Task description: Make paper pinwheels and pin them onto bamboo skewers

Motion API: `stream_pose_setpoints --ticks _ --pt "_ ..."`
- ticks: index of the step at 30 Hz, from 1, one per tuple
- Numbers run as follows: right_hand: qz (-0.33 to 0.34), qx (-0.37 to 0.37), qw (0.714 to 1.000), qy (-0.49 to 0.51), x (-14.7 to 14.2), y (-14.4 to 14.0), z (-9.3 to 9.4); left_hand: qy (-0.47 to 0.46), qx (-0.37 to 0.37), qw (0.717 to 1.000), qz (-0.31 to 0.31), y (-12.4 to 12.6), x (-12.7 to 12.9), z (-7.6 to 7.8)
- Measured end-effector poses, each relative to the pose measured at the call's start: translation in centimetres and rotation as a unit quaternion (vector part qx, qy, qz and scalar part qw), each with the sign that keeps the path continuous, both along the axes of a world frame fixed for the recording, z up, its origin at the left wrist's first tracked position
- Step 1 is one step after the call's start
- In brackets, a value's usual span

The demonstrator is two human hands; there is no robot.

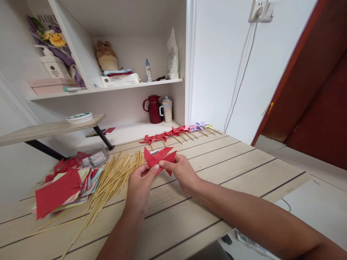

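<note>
Alcove (pixel 119 108) beneath the shelf (pixel 159 83) contains one red jug (pixel 155 111) and one handled tumbler (pixel 167 111), their contents hidden. Clear plastic packaging (pixel 105 151) lies on the slatted tabletop (pixel 244 162), a white slip in or on it. One red paper pinwheel (pixel 168 156) is held above the table; others form an overlapping row (pixel 177 131) at the far edge, too crowded to count, as are the thin wooden sticks (pixel 116 177) and stacked paper sheets (pixel 56 193). The left hand (pixel 139 182) pinches the held pinwheel's lower left, fingers curled; the right hand (pixel 185 173) pinches its right side, thumb tips nearly meeting, forearms converging.
</note>
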State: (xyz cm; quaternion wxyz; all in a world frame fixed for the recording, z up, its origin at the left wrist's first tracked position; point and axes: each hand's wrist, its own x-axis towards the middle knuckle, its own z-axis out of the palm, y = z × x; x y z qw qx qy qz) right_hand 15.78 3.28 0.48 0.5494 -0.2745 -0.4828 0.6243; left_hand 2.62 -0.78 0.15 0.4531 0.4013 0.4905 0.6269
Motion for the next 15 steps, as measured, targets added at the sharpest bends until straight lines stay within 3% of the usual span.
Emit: stream_pose_setpoints --ticks 15 --pt "0.01 -0.041 0.998 0.045 -0.38 0.15 -0.69 -0.001 0.013 0.999 0.05 0.19 0.2 -0.34"
